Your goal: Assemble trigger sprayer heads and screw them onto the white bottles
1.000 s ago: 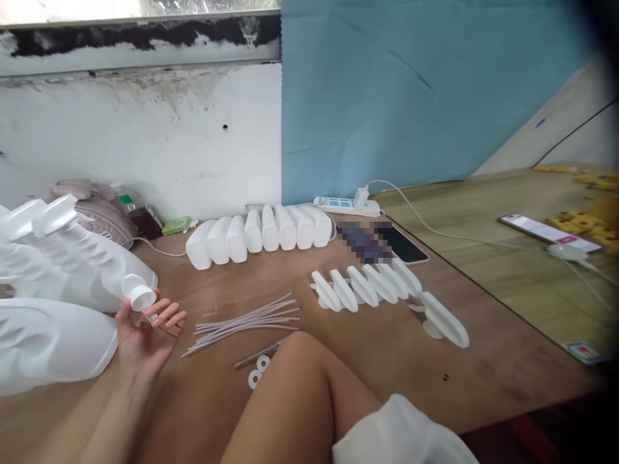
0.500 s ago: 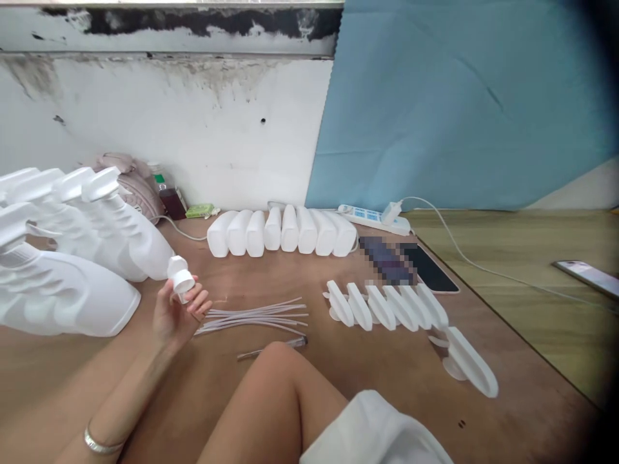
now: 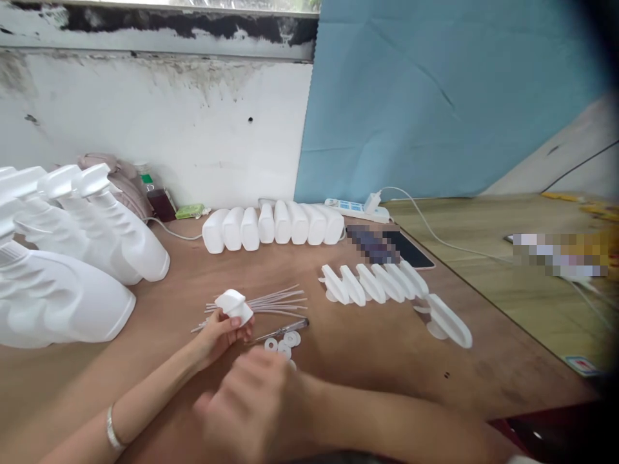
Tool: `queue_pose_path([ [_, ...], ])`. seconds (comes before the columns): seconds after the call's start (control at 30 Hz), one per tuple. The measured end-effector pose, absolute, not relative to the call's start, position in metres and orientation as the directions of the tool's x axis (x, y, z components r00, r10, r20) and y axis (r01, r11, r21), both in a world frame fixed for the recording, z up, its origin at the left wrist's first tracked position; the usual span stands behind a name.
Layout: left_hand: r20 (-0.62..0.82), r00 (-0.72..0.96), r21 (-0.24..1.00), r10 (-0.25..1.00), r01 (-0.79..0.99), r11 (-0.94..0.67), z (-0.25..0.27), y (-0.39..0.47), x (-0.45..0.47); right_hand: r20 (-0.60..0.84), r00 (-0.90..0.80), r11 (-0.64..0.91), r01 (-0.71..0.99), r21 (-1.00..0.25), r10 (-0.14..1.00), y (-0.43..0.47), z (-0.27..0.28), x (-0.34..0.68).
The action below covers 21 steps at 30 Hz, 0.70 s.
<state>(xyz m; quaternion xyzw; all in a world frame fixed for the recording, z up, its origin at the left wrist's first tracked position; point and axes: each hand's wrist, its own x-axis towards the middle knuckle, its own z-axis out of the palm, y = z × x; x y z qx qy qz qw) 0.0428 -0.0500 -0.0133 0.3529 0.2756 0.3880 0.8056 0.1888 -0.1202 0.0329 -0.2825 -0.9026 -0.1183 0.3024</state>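
My left hand (image 3: 226,336) is closed around a white plastic sprayer head piece (image 3: 235,305), gripped between thumb and fingers above the brown table. Much nearer the camera, my right hand (image 3: 261,403) is smeared by motion, so its fingers do not show clearly. Just beyond it lie several flat white washers (image 3: 285,350), partly hidden behind the hand. A screwdriver (image 3: 293,327) rests beside these washers. Thin white tubes (image 3: 278,301) are spread in a loose bundle behind my left hand.
Large white spray bottles (image 3: 72,290) stand at the left. A row of white housings (image 3: 283,222) lines the back. White trigger-like parts (image 3: 372,283) lie on the right, near phones (image 3: 411,250) and a power strip (image 3: 358,209). The table edge runs along the right.
My left hand has moved right with the sprayer head piece and turned it. My right hand has come into view. The knee has left view, and washers now show on the table.
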Motion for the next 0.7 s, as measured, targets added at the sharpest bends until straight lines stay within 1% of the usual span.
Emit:
queue_pose_path([
  [0.07, -0.167, 0.559, 0.782, 0.812, -0.427, 0.455, -0.016, -0.046, 0.042, 0.624, -0.551, 0.710, 0.704, -0.011, 0.555, -0.112, 0.023, 0.210],
  [0.1, -0.161, 0.562, 0.783, 0.811, -0.428, 0.452, -0.017, -0.043, 0.041, 0.596, -0.500, 0.646, 0.763, -0.041, 0.628, -0.108, 0.018, 0.223],
  [0.17, -0.148, 0.576, 0.785, 0.804, -0.426, 0.450, -0.018, -0.039, 0.042, 0.483, -0.440, 0.542, 0.836, -0.088, 0.757, -0.102, 0.010, 0.249],
  [0.2, -0.146, 0.589, 0.783, 0.795, -0.423, 0.457, -0.018, -0.038, 0.043, 0.431, -0.426, 0.514, 0.851, -0.109, 0.796, -0.101, 0.006, 0.260],
  [0.27, -0.153, 0.615, 0.774, 0.774, -0.412, 0.480, -0.018, -0.038, 0.045, 0.375, -0.403, 0.482, 0.864, -0.144, 0.835, -0.101, -0.001, 0.274],
  [0.37, -0.196, 0.592, 0.773, 0.782, -0.397, 0.494, -0.017, -0.041, 0.048, 0.380, -0.392, 0.478, 0.863, -0.163, 0.838, -0.101, -0.008, 0.282],
  [0.47, -0.234, 0.542, 0.776, 0.807, -0.397, 0.491, -0.017, -0.044, 0.050, 0.442, -0.427, 0.553, 0.807, -0.206, 0.789, -0.098, -0.009, 0.285],
  [0.53, -0.235, 0.550, 0.763, 0.801, -0.406, 0.502, -0.017, -0.044, 0.050, 0.525, -0.401, 0.608, 0.730, -0.310, 0.750, -0.096, -0.007, 0.287],
  [0.57, -0.233, 0.560, 0.753, 0.795, -0.413, 0.512, -0.017, -0.043, 0.050, 0.580, -0.355, 0.630, 0.676, -0.383, 0.734, -0.096, -0.005, 0.288],
  [0.63, -0.238, 0.580, 0.717, 0.779, -0.436, 0.544, -0.017, -0.042, 0.050, 0.672, -0.197, 0.656, 0.527, -0.541, 0.713, -0.095, -0.002, 0.286],
  [0.7, -0.252, 0.596, 0.645, 0.763, -0.484, 0.591, -0.015, -0.043, 0.051, 0.713, -0.033, 0.679, 0.338, -0.652, 0.701, -0.094, 0.001, 0.279],
])
